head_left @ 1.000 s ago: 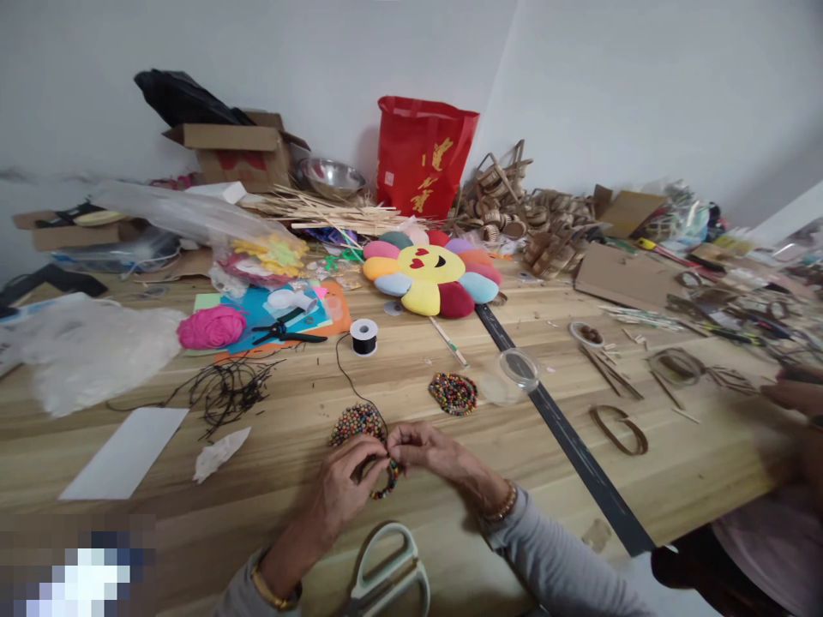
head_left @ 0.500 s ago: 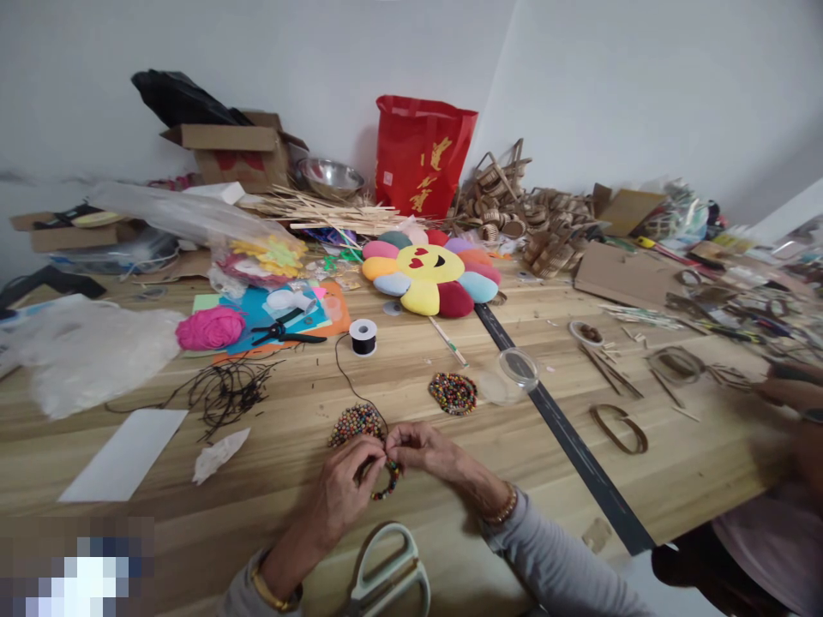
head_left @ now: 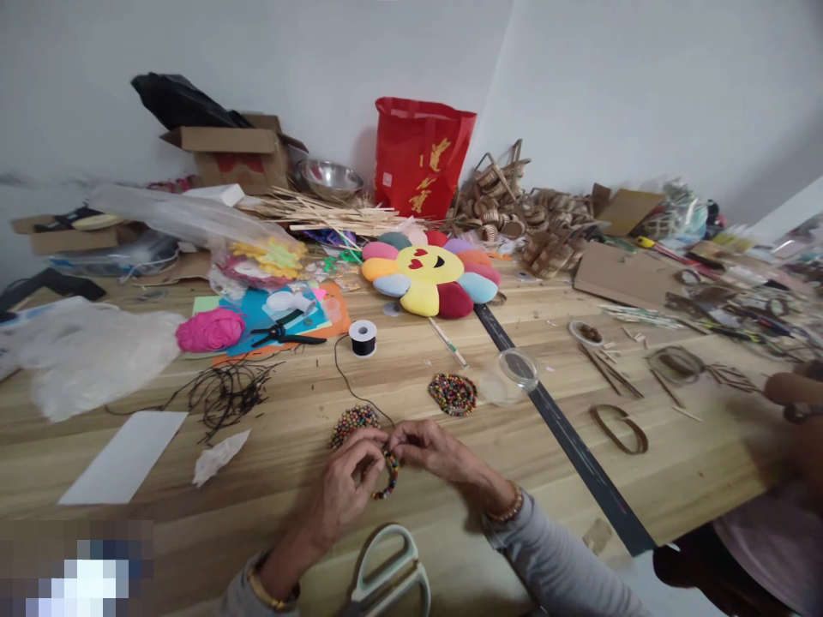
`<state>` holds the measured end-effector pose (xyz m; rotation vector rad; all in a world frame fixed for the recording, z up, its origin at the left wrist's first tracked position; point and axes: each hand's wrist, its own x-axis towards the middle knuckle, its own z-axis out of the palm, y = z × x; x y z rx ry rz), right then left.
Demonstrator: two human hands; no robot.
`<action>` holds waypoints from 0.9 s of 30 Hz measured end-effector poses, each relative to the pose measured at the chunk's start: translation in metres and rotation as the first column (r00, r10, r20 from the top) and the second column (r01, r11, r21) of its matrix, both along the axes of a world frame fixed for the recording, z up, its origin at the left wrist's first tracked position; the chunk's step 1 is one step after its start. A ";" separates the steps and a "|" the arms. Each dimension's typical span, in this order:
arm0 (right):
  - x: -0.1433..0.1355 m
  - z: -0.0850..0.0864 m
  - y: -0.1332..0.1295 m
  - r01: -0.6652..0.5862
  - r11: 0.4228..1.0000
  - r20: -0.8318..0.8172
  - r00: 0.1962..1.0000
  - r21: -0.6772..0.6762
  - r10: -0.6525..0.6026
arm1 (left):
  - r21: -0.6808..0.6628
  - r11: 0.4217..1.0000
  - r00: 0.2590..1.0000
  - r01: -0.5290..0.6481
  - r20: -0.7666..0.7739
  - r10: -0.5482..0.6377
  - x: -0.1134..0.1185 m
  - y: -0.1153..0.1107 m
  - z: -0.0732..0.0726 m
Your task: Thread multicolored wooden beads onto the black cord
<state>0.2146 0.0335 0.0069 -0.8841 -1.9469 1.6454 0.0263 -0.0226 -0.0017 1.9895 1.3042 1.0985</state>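
A small loop of multicoloured beads, a beaded bracelet (head_left: 389, 486), hangs just above the table between my hands. My left hand (head_left: 344, 480) pinches the bracelet near its upper end. With thumb and index finger together, my right hand (head_left: 432, 449) grips the black cord (head_left: 361, 398) close beside the left fingertips. That cord runs back to a white spool (head_left: 363, 337) wound with black. The exact grip at the fingertips is too small to make out. Behind my left hand lies a heap of beads (head_left: 352, 423); a second beaded coil (head_left: 453, 393) rests farther right.
Pale-handled scissors (head_left: 392, 570) lie at the near edge. A black strip (head_left: 579, 454) crosses the table, with a clear round lid (head_left: 518, 368) on it. A flower cushion (head_left: 429, 272) and red bag (head_left: 421, 158) stand behind. At far right is another person's hand (head_left: 794, 390).
My right hand has shifted slightly right and up, a little away from my left fingers. The left fingers have opened slightly around the bracelet. The other person's hand at right has moved.
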 end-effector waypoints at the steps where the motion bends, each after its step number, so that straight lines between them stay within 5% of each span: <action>1: 0.000 0.001 0.000 0.008 1.000 0.010 1.000 0.017 -0.008 | -0.013 1.000 1.000 0.010 0.006 -0.010 -0.001 0.001 0.000; 11: -0.001 0.010 -0.002 0.054 0.990 0.072 0.995 0.130 -0.064 | -0.068 0.998 0.999 -0.018 0.047 0.022 -0.003 0.004 -0.001; 22: -0.003 0.011 -0.004 0.019 0.998 -0.064 0.998 -0.058 -0.022 | -0.217 0.976 0.984 -0.011 0.171 0.049 -0.003 0.005 -0.002; 27: -0.005 0.016 -0.005 0.014 0.993 -0.096 0.995 -0.116 -0.025 | -0.090 0.996 0.996 -0.025 0.079 0.032 -0.001 0.003 0.001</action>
